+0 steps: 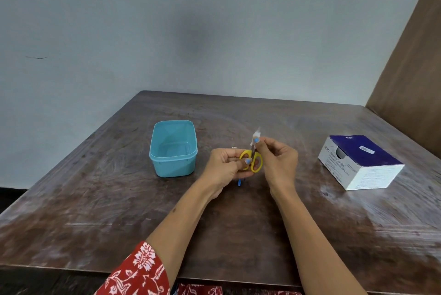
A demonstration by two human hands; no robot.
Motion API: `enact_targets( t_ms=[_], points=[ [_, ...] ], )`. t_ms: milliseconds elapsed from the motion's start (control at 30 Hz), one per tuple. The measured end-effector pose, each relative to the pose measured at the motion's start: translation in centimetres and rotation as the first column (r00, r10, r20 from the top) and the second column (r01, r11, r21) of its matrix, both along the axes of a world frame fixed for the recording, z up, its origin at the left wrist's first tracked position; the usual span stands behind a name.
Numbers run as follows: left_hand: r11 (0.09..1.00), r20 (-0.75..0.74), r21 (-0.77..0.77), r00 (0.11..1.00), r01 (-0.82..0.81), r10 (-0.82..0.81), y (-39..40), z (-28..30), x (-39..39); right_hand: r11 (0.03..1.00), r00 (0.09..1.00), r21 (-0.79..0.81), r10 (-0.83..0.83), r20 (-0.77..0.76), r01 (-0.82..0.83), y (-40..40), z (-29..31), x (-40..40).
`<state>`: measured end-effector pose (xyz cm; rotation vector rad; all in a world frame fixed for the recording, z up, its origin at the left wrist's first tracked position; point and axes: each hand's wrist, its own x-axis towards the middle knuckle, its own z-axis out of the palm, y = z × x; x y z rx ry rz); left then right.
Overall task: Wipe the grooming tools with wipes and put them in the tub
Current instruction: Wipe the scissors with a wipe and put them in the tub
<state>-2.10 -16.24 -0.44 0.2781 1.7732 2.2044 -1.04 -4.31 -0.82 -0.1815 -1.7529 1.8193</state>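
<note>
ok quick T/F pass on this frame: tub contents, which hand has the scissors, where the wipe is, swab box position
1. The blue tub holds the scissors. False: it looks empty; the yellow-handled scissors are in hand.
2. The left hand grips the scissors' handles. True.
3. The right hand pinches a white wipe at the blades. True.
4. The alcohol swab box sits left of the tub. False: it sits to the right of both hands.
5. The tub has a lid on. False: it is open-topped.

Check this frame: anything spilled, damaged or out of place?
Nothing stands out. The left hand holds the yellow-handled scissors, the right hand pinches a wipe at the blades. The tub and the swab box sit upright on the table.
</note>
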Motion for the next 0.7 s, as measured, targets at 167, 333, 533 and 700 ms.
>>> enact_targets(
  t_ms=[167,333,533,700],
  points=[
    [1.0,-0.006,0.021,1.0,-0.014,0.014,-0.13,-0.02,-0.15,0.999,1.0,0.05,-0.009,-0.003,0.009,-0.18,0.2,0.23],
    [0.997,-0.036,0.033,0.997,-0.071,0.072,-0.11,-0.02,-0.13,0.979,0.999,0.202,-0.034,0.032,0.027,-0.07,0.02,0.23],
    [0.987,-0.11,0.047,0.981,-0.154,0.159,-0.06,-0.13,-0.18,0.886,0.991,0.452,-0.133,0.02,0.109,0.17,-0.11,0.15],
    [0.965,-0.08,0.163,0.972,-0.205,0.221,-0.4,-0.02,-0.69,0.827,0.991,0.553,-0.13,0.008,0.105,0.3,-0.41,0.01]
  ],
)
